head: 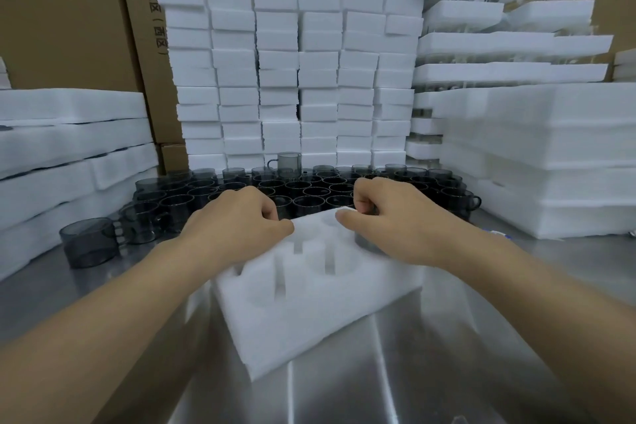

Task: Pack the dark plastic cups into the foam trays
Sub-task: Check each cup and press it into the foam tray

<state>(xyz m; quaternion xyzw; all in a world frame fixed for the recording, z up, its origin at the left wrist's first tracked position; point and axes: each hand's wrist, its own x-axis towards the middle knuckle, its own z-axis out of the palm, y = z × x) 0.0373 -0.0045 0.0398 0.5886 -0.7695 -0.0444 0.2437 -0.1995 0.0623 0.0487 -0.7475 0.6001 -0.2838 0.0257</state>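
Steel bench, brushed and reflective. Behind it is a wall of white foam blocks set against cardboard cartons, with stacked foam slabs off to the side.

Grip: you hold one foam tray by its far edge with both hands. Your left hand has its thumb tip on the tray's top face and its fingers curled over the far rim. Your right hand does the same at the far right corner, thumb laid flat on the foam and fingers tucked behind. Both hands are closed on the tray and neither holds a cup.

Why held so (judgement): a two-point pinch on one edge lets you drag or square the light foam toward you without bending it. The tray sits askew on the bench, its near corner pointing at you.

Tray state: the round pockets that show, nearer you than the grip, are empty — packing of this tray has not begun.

Task's thing: the dark cups stand massed upright just beyond your knuckles, close behind the pinched edge. A lone cup sits well out to the left of your left hand. Something dark shows under your right palm; I cannot tell whether it is a cup.
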